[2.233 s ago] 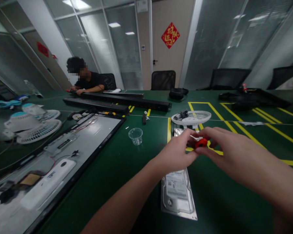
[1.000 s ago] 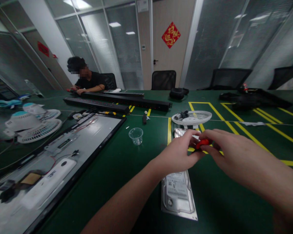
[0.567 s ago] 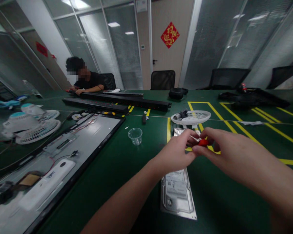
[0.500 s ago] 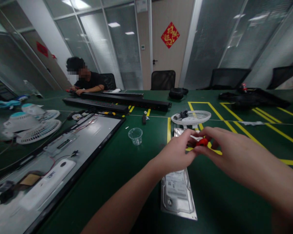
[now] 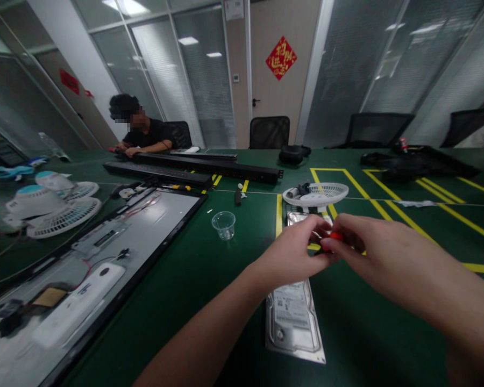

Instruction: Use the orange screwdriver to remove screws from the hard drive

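My left hand (image 5: 292,253) and my right hand (image 5: 373,242) meet over the table, both with bent fingers closed on a small red object (image 5: 331,242) that has a dark part. Fingers cover much of it, so its kind does not show. Below my left wrist lies a silver hard drive (image 5: 293,317), label side up, its far part hidden by the hand. Another shiny metal piece (image 5: 296,218) shows just beyond my fingers. A clear plastic cup (image 5: 223,224) stands to the left of my left hand.
An opened display panel (image 5: 161,226) with a white power strip (image 5: 83,301) fills the left side. Beyond my hands sits a white fan grille (image 5: 336,194) with small parts. Long black bars (image 5: 242,170) lie farther back, near a seated person (image 5: 145,131).
The fingers of both hands have shifted around the red object, and it sits at a slightly different angle. My right fingertips are closer to my left ones. The hard drive and cup stay put.
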Tool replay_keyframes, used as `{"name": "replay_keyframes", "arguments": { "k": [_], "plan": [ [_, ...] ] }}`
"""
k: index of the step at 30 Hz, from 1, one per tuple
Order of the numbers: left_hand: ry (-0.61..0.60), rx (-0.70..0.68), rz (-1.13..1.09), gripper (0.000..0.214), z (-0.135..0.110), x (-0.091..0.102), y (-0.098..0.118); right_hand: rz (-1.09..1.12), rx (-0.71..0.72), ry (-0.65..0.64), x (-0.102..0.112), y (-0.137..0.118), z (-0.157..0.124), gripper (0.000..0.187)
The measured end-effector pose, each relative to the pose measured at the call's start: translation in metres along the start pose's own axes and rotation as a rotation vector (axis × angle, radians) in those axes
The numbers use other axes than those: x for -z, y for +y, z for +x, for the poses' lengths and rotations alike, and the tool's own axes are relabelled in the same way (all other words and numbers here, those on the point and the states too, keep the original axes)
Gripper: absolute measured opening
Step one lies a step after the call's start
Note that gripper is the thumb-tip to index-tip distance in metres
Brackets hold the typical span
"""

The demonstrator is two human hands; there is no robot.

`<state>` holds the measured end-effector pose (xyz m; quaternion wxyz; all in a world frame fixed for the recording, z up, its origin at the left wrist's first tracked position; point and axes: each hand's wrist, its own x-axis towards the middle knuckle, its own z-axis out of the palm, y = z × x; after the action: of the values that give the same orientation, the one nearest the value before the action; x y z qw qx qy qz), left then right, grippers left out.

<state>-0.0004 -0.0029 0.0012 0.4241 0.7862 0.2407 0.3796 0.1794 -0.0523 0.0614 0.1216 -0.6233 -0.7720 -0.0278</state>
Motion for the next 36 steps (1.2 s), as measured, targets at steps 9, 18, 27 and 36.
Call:
{"name": "replay_keyframes", "arguments": {
  "k": [9, 18, 27, 36],
  "plan": [
    [0.007, 0.031, 0.020, 0.027, -0.001, 0.000, -0.003, -0.028, -0.056, -0.018, 0.005, -0.003, 0.001, 0.033],
    [0.015, 0.096, -0.018, 0.045, -0.002, 0.000, -0.001, 0.026, 0.098, 0.036, -0.004, 0.003, 0.002, 0.043],
    [0.005, 0.011, 0.010, 0.036, 0.000, -0.001, -0.003, 0.000, 0.008, 0.001, 0.000, 0.000, 0.001, 0.026],
    [0.010, 0.001, 0.011, 0.029, 0.000, 0.001, -0.002, -0.071, -0.108, -0.035, 0.006, -0.005, 0.003, 0.043]
  ]
}}
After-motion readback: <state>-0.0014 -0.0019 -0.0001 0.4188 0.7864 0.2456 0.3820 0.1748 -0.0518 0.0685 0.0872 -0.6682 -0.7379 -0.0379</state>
